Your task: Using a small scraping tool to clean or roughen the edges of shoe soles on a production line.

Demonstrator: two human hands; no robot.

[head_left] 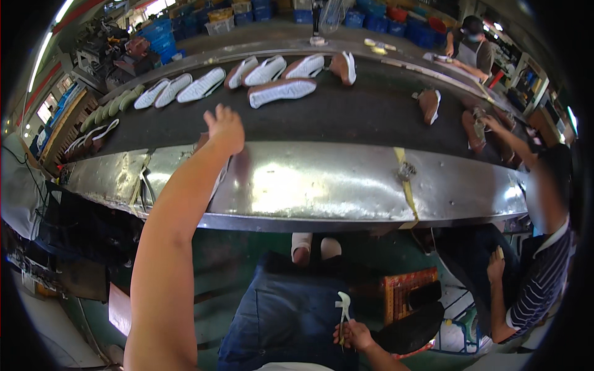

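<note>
My left arm stretches over the metal ledge [291, 179] to the dark conveyor belt [346, 117]. There my left hand [226, 130] is open, its fingers apart and nothing seen in them. Beyond it lies a brown shoe with a white sole [281, 93], on its side. Another shoe [220, 179] rests at the ledge, mostly hidden behind my forearm. Low over my lap, my right hand [355, 334] is closed around the handle of a hammer [343, 303], its pale metal head pointing up.
Several brown and white shoes [265, 71] line the belt's far side, with olive ones [114, 105] farther left. To the right, a person in a striped shirt [544, 278] reaches toward a brown shoe [475, 131]. Another person [475, 55] works across the belt. Blue bins [161, 40] stand behind.
</note>
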